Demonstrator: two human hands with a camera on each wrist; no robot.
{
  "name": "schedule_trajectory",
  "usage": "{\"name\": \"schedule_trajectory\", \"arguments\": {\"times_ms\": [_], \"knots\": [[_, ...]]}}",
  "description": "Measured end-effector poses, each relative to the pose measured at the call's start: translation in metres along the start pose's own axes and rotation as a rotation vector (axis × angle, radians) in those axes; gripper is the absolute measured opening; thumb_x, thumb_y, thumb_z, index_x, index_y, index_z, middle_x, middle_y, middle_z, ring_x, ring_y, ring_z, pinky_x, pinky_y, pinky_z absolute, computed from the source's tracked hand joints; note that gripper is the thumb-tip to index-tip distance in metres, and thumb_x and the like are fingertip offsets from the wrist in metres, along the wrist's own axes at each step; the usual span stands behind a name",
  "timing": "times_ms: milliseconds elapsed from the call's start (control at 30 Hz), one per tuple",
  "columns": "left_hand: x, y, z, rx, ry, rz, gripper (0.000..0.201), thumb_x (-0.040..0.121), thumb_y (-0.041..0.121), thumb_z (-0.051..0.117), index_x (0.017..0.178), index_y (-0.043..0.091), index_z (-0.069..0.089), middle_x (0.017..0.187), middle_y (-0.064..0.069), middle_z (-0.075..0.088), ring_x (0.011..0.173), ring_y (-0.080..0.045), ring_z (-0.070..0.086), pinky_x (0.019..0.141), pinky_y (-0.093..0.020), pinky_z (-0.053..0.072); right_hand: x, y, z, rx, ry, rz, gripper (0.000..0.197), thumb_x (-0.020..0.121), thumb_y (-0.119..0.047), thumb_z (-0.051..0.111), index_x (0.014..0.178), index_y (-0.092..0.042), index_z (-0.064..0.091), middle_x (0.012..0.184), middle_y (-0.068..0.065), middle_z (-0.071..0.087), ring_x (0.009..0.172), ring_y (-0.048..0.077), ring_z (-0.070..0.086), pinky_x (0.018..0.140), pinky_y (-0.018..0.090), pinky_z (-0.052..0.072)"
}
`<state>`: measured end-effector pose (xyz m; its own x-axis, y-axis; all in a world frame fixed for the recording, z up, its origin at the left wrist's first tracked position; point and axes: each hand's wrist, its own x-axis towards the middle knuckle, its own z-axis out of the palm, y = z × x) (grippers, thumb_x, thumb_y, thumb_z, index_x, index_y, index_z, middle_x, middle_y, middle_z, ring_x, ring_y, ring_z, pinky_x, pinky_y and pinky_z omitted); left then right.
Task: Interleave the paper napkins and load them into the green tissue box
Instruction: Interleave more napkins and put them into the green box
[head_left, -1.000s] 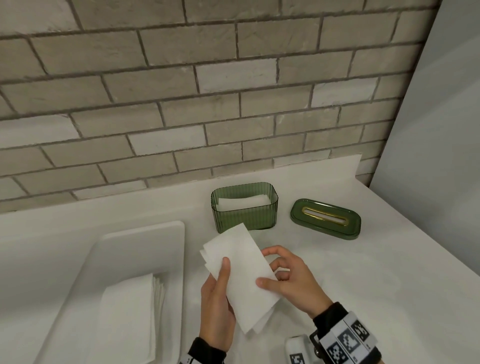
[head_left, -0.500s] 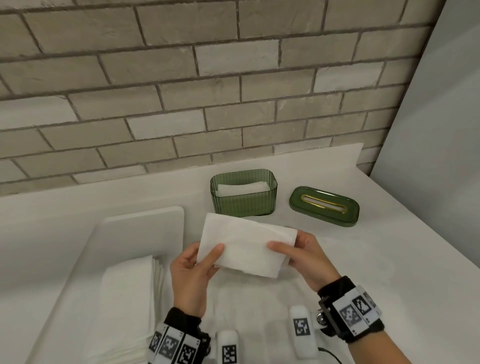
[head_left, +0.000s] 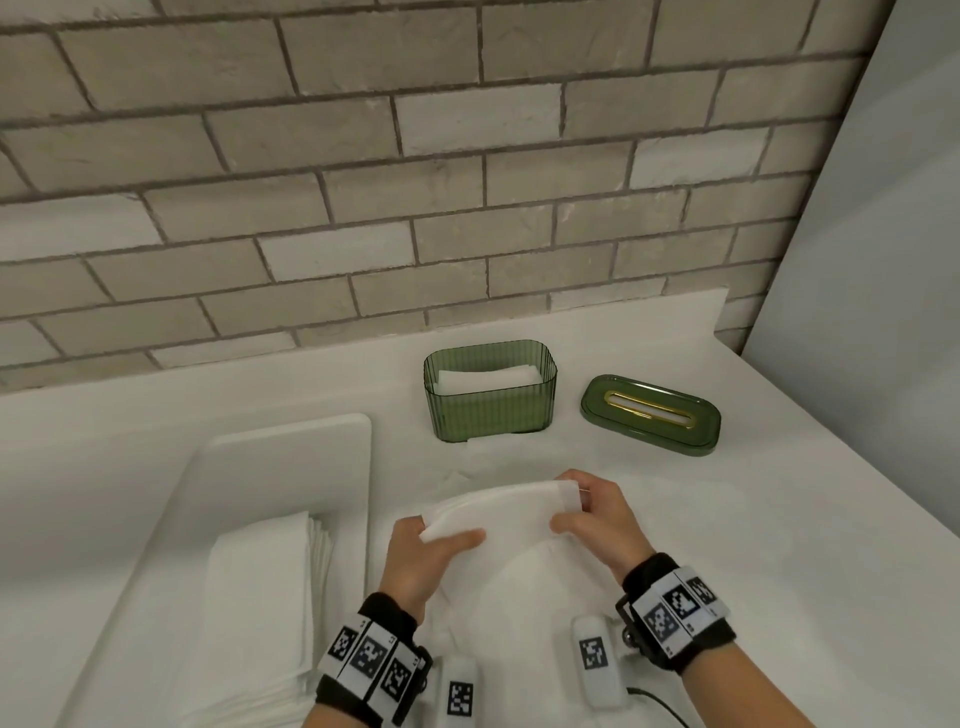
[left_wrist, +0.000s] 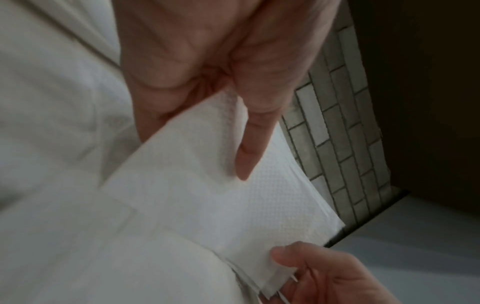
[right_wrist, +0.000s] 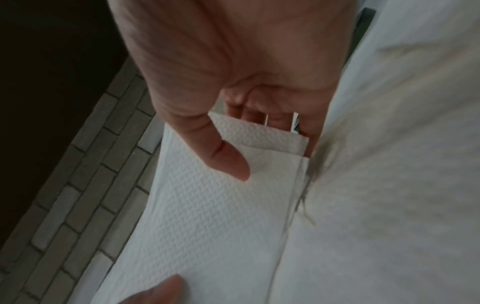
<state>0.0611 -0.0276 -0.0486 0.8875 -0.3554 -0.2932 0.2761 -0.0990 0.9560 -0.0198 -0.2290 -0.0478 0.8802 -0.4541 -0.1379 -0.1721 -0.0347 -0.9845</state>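
Observation:
A folded white paper napkin (head_left: 506, 512) is held flat between both hands above the counter, in front of the green tissue box (head_left: 489, 410). My left hand (head_left: 434, 548) pinches its left end, thumb on top (left_wrist: 246, 156). My right hand (head_left: 589, 514) pinches its right end, thumb on top (right_wrist: 228, 158), fingers under it. The napkin (left_wrist: 233, 205) shows layered edges in the left wrist view, and its embossed top (right_wrist: 213, 209) fills the right wrist view. The open box holds white napkins inside. Its green lid (head_left: 651, 414) with a gold-rimmed slot lies to the right of the box.
A white tray (head_left: 291, 457) at the left holds a stack of napkins (head_left: 265, 613). A brick wall (head_left: 363, 182) rises behind the white counter (head_left: 779, 519); a grey panel (head_left: 883, 260) stands at the right. Another white sheet lies on the counter under my hands.
The napkin has turned from upright in my hands to lying crosswise and flat, one hand at each end, and it has come lower toward the counter.

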Motion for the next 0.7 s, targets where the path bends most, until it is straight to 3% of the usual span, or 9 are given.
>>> {"name": "schedule_trajectory", "arguments": {"times_ms": [133, 300, 400, 533, 567, 700], "knots": [[-0.003, 0.002, 0.009, -0.118, 0.073, 0.022, 0.022, 0.074, 0.007, 0.085, 0.094, 0.004, 0.077, 0.093, -0.011, 0.078, 0.09, -0.027, 0.075, 0.08, -0.038, 0.059, 0.001, -0.001, 0.004, 0.066, 0.052, 0.002, 0.045, 0.072, 0.021, 0.058, 0.104, -0.008, 0.069, 0.086, 0.012, 0.076, 0.079, 0.024, 0.073, 0.071, 0.03, 0.058], [-0.012, 0.026, 0.021, -0.128, 0.084, 0.265, 0.014, 0.073, 0.011, 0.086, 0.086, 0.007, 0.08, 0.087, -0.008, 0.079, 0.084, -0.021, 0.075, 0.077, -0.035, 0.06, 0.001, -0.017, 0.002, 0.149, 0.059, -0.123, 0.027, 0.067, 0.015, 0.064, 0.081, -0.008, 0.062, 0.072, 0.004, 0.064, 0.068, 0.015, 0.063, 0.06, 0.022, 0.05], [0.002, 0.014, 0.013, -0.04, 0.042, 0.205, 0.032, 0.062, 0.008, 0.092, 0.091, 0.002, 0.078, 0.089, -0.01, 0.079, 0.085, -0.021, 0.076, 0.075, -0.032, 0.06, 0.001, -0.012, -0.002, 0.109, 0.003, -0.137, 0.029, 0.055, 0.001, 0.067, 0.082, -0.01, 0.061, 0.073, 0.0, 0.059, 0.066, 0.012, 0.057, 0.057, 0.022, 0.047], [0.016, -0.011, -0.003, 0.099, 0.003, 0.005, 0.083, 0.034, 0.026, 0.103, 0.105, -0.001, 0.07, 0.1, -0.014, 0.076, 0.09, -0.027, 0.075, 0.081, -0.041, 0.062, -0.006, 0.006, -0.006, 0.107, -0.042, -0.016, 0.033, 0.059, 0.014, 0.065, 0.083, -0.008, 0.063, 0.073, 0.005, 0.07, 0.069, 0.022, 0.066, 0.061, 0.03, 0.053], [0.02, -0.014, -0.006, 0.129, -0.003, -0.018, 0.087, 0.031, 0.028, 0.104, 0.106, 0.0, 0.069, 0.102, -0.014, 0.076, 0.092, -0.027, 0.075, 0.084, -0.043, 0.061, -0.005, 0.009, -0.007, 0.099, -0.034, -0.007, 0.032, 0.059, 0.015, 0.064, 0.082, -0.007, 0.064, 0.071, 0.006, 0.07, 0.067, 0.023, 0.065, 0.061, 0.03, 0.052], [0.017, -0.002, 0.003, 0.121, -0.013, 0.117, 0.034, 0.061, 0.0, 0.09, 0.093, 0.007, 0.08, 0.093, -0.009, 0.079, 0.092, -0.026, 0.074, 0.086, -0.035, 0.059, 0.004, 0.009, -0.001, 0.097, -0.026, -0.041, 0.027, 0.06, 0.014, 0.06, 0.08, -0.003, 0.066, 0.081, 0.012, 0.074, 0.075, 0.02, 0.067, 0.062, 0.02, 0.051]]}}
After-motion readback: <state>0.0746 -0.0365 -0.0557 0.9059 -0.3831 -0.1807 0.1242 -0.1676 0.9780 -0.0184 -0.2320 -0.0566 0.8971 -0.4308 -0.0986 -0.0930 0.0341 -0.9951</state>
